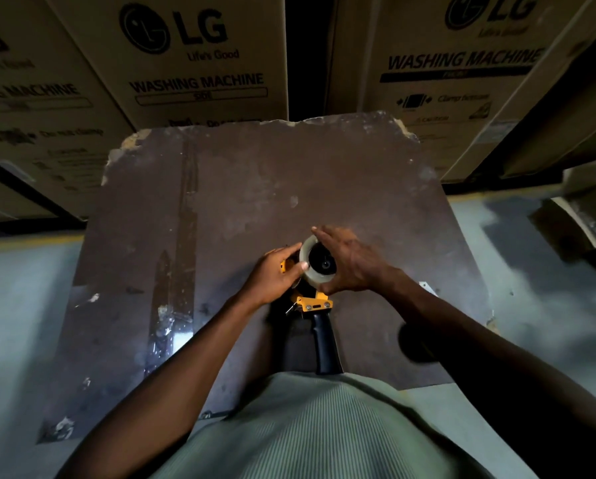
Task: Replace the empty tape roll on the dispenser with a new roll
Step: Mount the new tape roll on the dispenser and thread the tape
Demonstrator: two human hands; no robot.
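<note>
Now I see my left hand (272,271) gripping the front of a yellow metal tape dispenser with a black handle (315,302), thumb on the rim of a clear plastic tape roll (315,261). My right hand (348,262) lies flat-fingered, open, against the roll's far side. Between my fingers, the roll sits on the dispenser's hub, above a worn brown board (255,188). Seating looks nearly done; I judge threading remains.
</note>
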